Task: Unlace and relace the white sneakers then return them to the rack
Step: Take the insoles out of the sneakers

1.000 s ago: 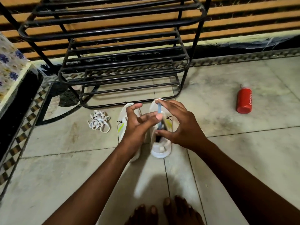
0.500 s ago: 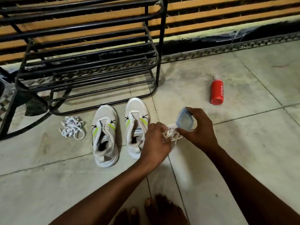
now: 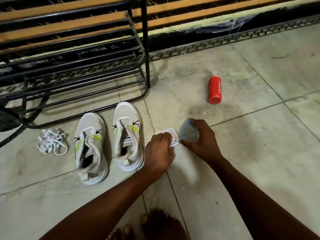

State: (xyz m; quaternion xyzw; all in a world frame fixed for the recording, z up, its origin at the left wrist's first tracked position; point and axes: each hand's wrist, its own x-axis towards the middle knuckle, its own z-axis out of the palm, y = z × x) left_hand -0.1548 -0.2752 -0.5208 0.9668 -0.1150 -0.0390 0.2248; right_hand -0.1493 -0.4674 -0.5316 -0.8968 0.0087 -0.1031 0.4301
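Note:
Two white sneakers with green stripes stand side by side on the tiled floor, toes toward the rack. The left sneaker (image 3: 90,149) still shows some lace; the right sneaker (image 3: 127,135) has an open tongue with no lace visible. A loose white lace (image 3: 52,142) lies in a heap to their left. Right of the shoes, a small clear container (image 3: 173,132) sits on the floor. My left hand (image 3: 158,153) curls its fingertips into it, pinching a white lace inside. My right hand (image 3: 201,141) holds the container's blue-grey lid (image 3: 187,130) tilted up beside it.
The black metal shoe rack (image 3: 78,66) stands just behind the sneakers against a slatted wall. A red bottle (image 3: 214,88) lies on the floor to the far right. My bare feet (image 3: 155,224) are at the bottom edge.
The view has swung right and both hands have left the sneakers. They have come down to the floor, where the container now rests, the lid lifted off to the right.

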